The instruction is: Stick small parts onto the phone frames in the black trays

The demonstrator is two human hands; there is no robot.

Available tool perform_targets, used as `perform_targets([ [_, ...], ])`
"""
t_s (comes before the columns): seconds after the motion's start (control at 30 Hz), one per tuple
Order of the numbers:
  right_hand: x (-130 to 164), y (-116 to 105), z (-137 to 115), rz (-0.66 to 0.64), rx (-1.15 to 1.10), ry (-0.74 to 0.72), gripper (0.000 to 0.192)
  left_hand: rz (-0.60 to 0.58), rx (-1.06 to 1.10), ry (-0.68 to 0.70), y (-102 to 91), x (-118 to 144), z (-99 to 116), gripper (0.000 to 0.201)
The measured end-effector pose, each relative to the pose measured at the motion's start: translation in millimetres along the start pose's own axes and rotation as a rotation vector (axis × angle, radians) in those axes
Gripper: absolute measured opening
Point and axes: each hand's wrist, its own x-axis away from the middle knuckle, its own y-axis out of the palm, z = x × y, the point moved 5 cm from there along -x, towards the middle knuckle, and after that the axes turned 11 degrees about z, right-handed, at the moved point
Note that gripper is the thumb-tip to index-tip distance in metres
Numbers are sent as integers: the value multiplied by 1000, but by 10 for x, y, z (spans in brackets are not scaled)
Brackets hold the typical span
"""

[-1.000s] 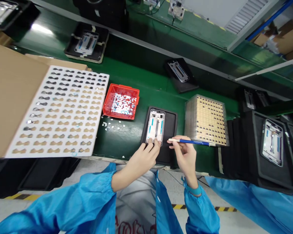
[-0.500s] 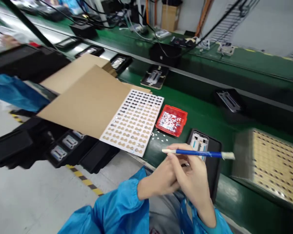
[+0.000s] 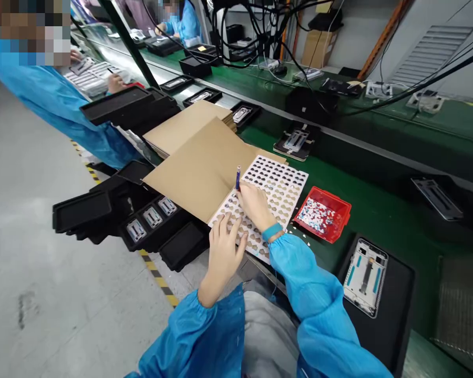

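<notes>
My right hand [image 3: 255,206] grips a slim blue pen-like stick [image 3: 237,178], which stands nearly upright. This hand is over a white sheet [image 3: 295,181] bearing rows of small dark and tan bow-shaped stickers; the stick's lower end is hidden behind the fingers. At the sheet's near left edge, my left hand [image 3: 225,247] rests with fingers spread, holding nothing that I can see. Brown cardboard [image 3: 197,168] lies under and beside the sheet. To the right stands a red bin [image 3: 341,223] full of small white and blue pieces.
A phone frame [image 3: 366,275] lies in a black tray [image 3: 402,294] at my right. Stacked black trays [image 3: 82,210] stand at the left. A metal fixture [image 3: 297,140] sits beyond the sheet. Co-workers in blue sleeves [image 3: 63,110] are at the upper left; cables hang overhead.
My hands have parted and moved left onto the sticker sheet. The stick has turned from level to nearly upright in my right hand. The view has swung, showing more of the left side.
</notes>
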Motion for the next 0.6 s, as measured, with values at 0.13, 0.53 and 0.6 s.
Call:
perform_targets([
  [0.13,56,-89,96,94,-64,28,28,-23,-3,-24,-16,-22,-30,42],
  [0.53,57,-2,7,23,1,-6,30,-7,5,37,-45,-127,21,34],
  [0.6,90,-96,42,79,-39,13,28,3,-3,38,-39,-114,11,33],
])
